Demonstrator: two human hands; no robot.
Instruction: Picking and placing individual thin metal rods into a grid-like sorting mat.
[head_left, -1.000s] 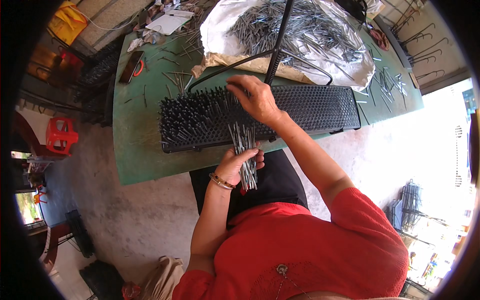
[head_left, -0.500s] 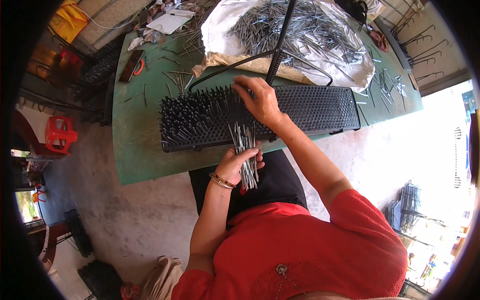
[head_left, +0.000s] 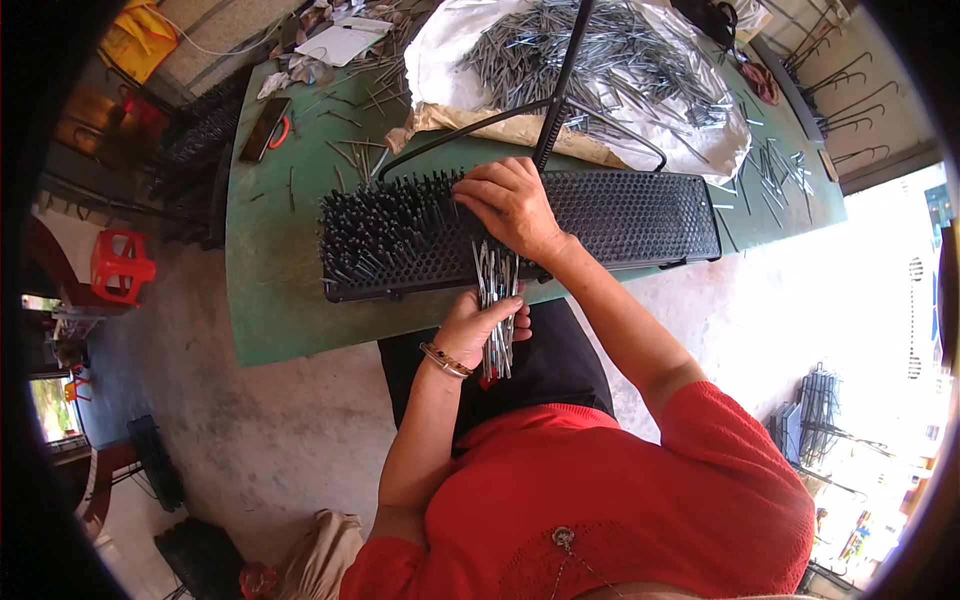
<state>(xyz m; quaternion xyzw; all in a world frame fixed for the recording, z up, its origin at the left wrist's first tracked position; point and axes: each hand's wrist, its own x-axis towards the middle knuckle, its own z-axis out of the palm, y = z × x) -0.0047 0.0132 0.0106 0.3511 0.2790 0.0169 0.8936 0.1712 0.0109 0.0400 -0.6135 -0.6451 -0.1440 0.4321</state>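
A loose bundle of thin silvery metal rods (head_left: 497, 335) sits in my left hand (head_left: 478, 325), the thumb laid across it, just in front of the perforated black rack (head_left: 630, 215). Over the middle of the rack, my right hand (head_left: 510, 205) is closed, thumb and fingers pinched at the edge of the filled holes. Whatever the pinch holds is too small or hidden to make out. Many dark-tipped rods (head_left: 375, 235) stand upright in the rack's left part, some leaning. Bare holes cover its right part.
Behind the rack, a big heap of metal rods (head_left: 600, 60) lies on white sheeting (head_left: 430, 60). A black metal frame (head_left: 560, 100) rises between them. Loose rods (head_left: 775, 175), a phone (head_left: 265, 130) and orange-handled scissors (head_left: 281, 131) lie on the green table (head_left: 270, 300). A red stool (head_left: 122, 270) stands left.
My right hand has shifted slightly left and toward me over the rack. The left hand with its bundle of metal rods has moved only a little to the right.
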